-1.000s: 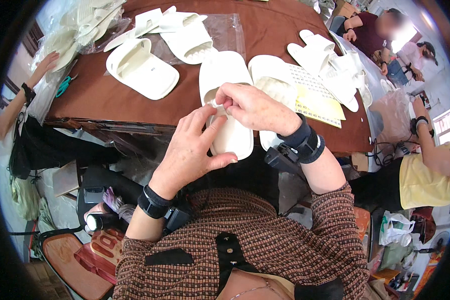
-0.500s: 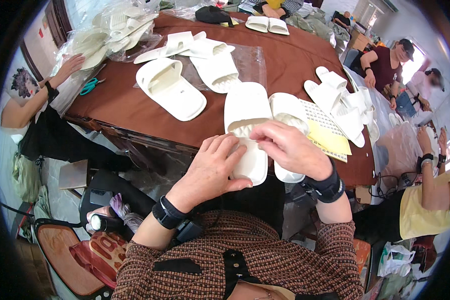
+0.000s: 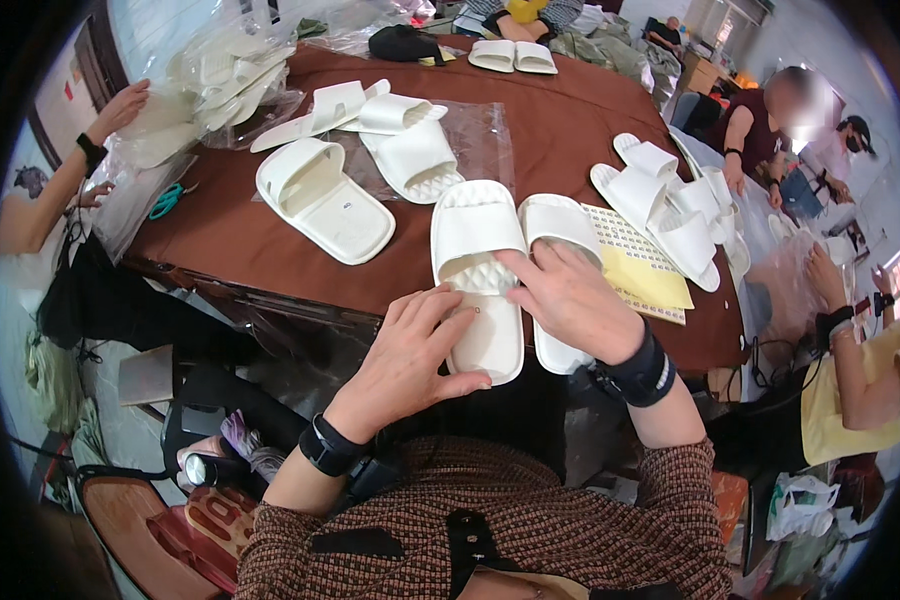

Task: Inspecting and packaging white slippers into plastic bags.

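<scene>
A white slide slipper [image 3: 490,340] lies toe away at the table's front edge, its strap arched over a bumpy footbed. My left hand [image 3: 400,355] holds it along the left side, fingertips on the insole and thumb by the heel. A small dark mark shows on the insole beside those fingertips. My right hand [image 3: 585,300] is over the right side, fingers apart, with the index finger at the strap opening and nothing visible in it. Beneath that hand is a second white slipper [image 3: 560,222], partly covered. A label sheet [image 3: 625,245] with a yellow sheet [image 3: 655,287] lies to the right.
More white slippers lie at left [image 3: 345,215] and right [image 3: 670,215], some on a clear plastic bag [image 3: 485,130]. Teal scissors [image 3: 167,200] and bagged slippers [image 3: 230,85] are at far left. Co-workers sit around the brown-covered table [image 3: 560,130]. A chair [image 3: 135,530] stands lower left.
My right hand has come out of its pinch, its fingers now spread lower over the insole. My left hand keeps its hold. The view has shifted slightly. At left, a co-worker's hand has lifted.
</scene>
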A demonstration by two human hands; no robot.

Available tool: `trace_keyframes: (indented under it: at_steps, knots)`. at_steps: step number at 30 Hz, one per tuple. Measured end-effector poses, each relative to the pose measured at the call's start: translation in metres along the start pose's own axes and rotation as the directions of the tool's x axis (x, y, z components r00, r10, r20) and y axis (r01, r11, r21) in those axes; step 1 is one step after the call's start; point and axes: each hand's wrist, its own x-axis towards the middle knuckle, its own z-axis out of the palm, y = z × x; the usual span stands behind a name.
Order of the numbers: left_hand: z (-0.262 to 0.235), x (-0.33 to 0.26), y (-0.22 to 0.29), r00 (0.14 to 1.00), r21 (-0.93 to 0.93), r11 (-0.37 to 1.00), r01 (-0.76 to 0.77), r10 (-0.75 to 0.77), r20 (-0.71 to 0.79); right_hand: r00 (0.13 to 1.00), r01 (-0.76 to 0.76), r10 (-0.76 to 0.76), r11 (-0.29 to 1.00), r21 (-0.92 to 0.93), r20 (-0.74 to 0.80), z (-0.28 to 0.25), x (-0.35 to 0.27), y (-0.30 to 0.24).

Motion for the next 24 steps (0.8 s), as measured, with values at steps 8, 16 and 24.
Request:
trace_keyframes:
  at_steps: [8,16,24]
  knots:
    - [-0.015,-0.006,-0.011,0.986,-0.269,0.951,0.151,-0.165,-0.031,0.995,-0.068,0.058,0.990,-0.126,-0.084,0.009,0.005,0.010]
    - [-0.044,-0.003,-0.042,0.919,-0.227,0.945,0.236,-0.293,-0.264,0.970,-0.042,0.003,0.986,-0.159,-0.241,-0.038,0.017,0.016]
    - [-0.043,0.004,-0.073,0.885,-0.182,0.929,0.322,-0.363,-0.291,0.932,-0.067,-0.044,0.955,-0.290,-0.360,-0.053,0.027,0.054]
